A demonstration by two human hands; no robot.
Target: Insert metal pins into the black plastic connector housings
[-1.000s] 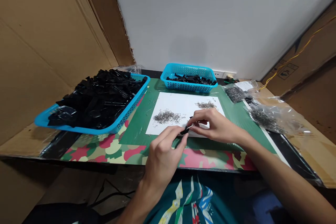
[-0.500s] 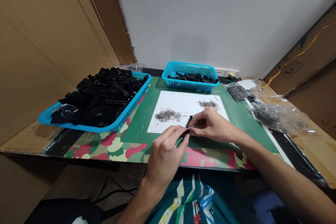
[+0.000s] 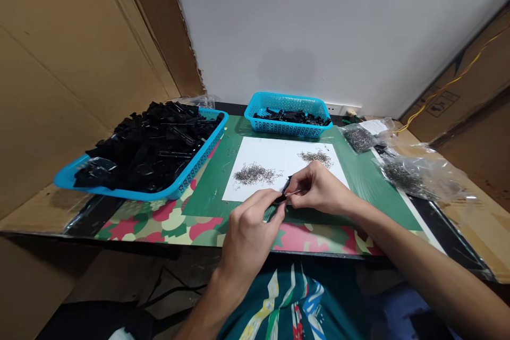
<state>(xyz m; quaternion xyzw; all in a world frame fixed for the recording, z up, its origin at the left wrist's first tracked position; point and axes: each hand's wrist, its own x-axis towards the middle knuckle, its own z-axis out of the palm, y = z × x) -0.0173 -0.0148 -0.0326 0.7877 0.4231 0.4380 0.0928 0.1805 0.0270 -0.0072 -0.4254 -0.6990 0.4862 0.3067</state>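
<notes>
My left hand (image 3: 251,218) is closed near the front of the table, thumb and fingers pinching a small black plastic part (image 3: 286,186). The part's narrow end sticks up between my two hands, and its lower portion is hidden by fingers. Close against it on the right, my right hand (image 3: 316,187) pinches a thin metal tool (image 3: 294,192) whose tip meets the black part. My fingers cover the tool's other end. Behind the hands, a white sheet (image 3: 274,149) bears a left pile (image 3: 255,173) and a right pile (image 3: 316,158) of tiny bent wire pieces, apparently springs.
A large blue basket (image 3: 201,162) heaped with black plastic parts stands on the left. Against the wall sits a smaller blue basket (image 3: 287,128) with similar parts. Two clear bags (image 3: 358,138) of small metal pieces lie at right. Cardboard (image 3: 79,37) walls the left side.
The thin tool's tip has shifted slightly at the black part. Both hands keep their grips and almost the same place; the whole view has moved a little.
</notes>
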